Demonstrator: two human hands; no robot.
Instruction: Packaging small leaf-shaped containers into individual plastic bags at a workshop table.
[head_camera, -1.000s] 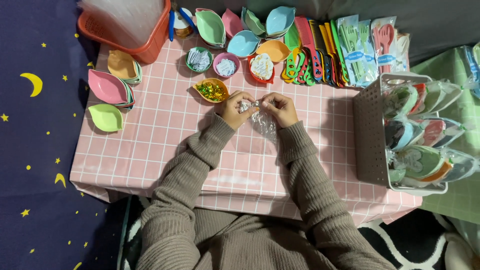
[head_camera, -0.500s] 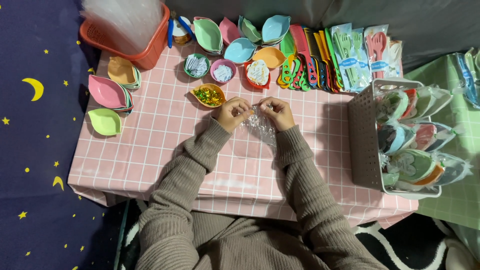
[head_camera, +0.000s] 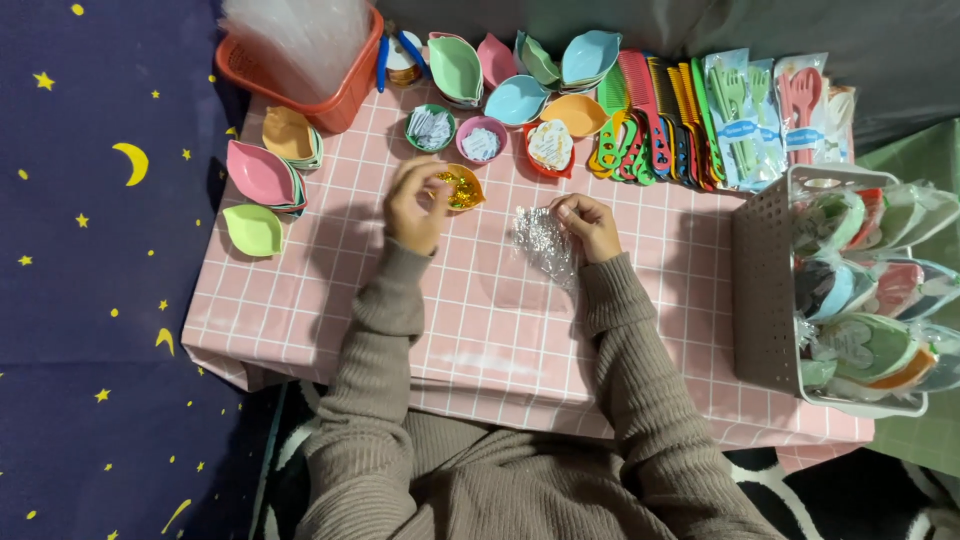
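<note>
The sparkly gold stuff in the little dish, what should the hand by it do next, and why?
Probably pinch some gold bits and carry them to the clear bag. The left hand is at the small dish of gold bits, and the right hand holds the bag on the pink table. Whether its mouth is open is unclear.

Two hands (head_camera: 418, 205), three small round bowls (head_camera: 481, 139), two baskets (head_camera: 765, 290) — perhaps ten leaf-shaped dishes (head_camera: 258, 172).

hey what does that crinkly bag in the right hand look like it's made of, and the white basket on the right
Crinkly bag: likely thin clear plastic film, glossy, wrinkled with bright glints. White basket: probably rigid moulded plastic, matte, with rows of small perforations in its wall.
</note>
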